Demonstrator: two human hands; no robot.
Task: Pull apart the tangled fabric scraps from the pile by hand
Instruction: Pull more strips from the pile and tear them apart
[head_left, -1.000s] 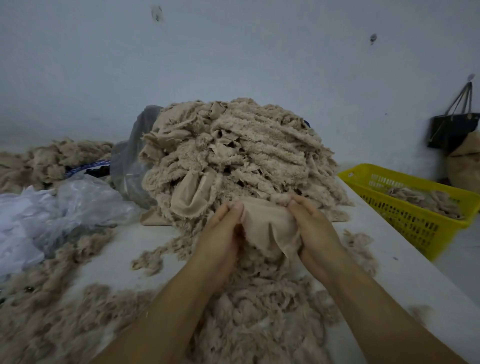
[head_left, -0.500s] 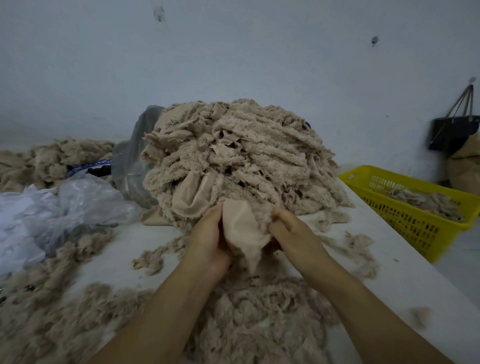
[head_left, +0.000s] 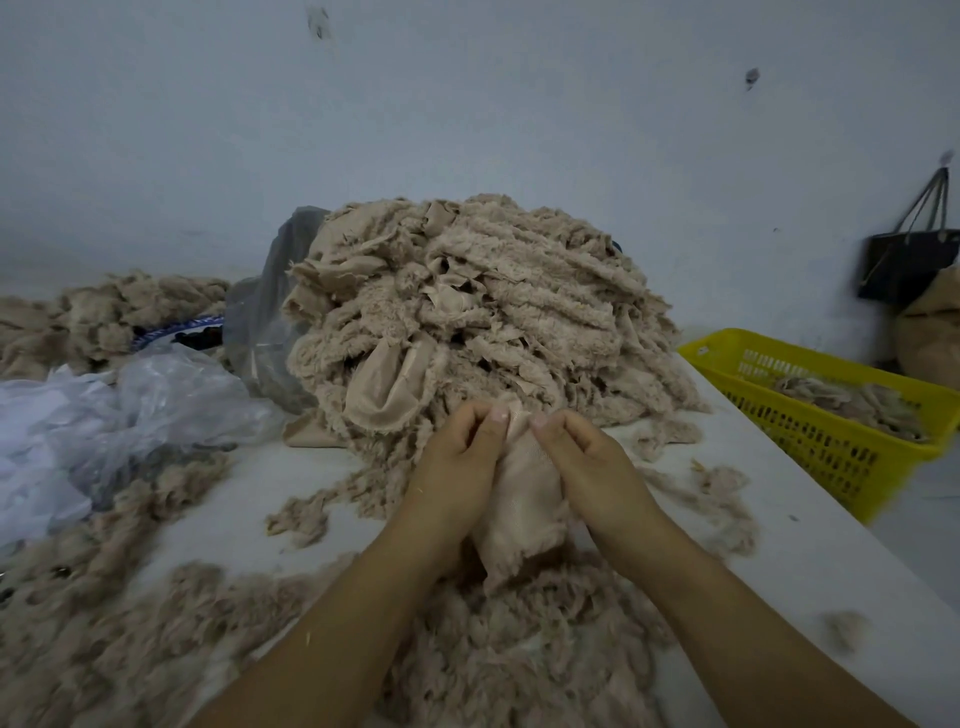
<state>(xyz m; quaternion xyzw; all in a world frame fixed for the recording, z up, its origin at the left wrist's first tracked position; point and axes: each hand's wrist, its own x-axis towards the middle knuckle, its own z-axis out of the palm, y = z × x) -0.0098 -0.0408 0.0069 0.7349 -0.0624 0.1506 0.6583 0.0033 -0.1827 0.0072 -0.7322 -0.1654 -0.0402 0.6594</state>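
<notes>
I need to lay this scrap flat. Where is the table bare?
Best: the bare table strip right of the right hand, bordered by the yellow basket. Smaller: a patch between the plastic bags, the pile and the left hand. Crowded: loose fluff covers the near edge and left side.

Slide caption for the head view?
Left hand and right hand pinch a beige fabric scrap before the tangled scrap pile; yellow plastic basket alongside.

Bare forearms (head_left: 337, 623); left hand (head_left: 454, 467), right hand (head_left: 597, 470) bare; short fingernails (head_left: 500, 414).
</notes>
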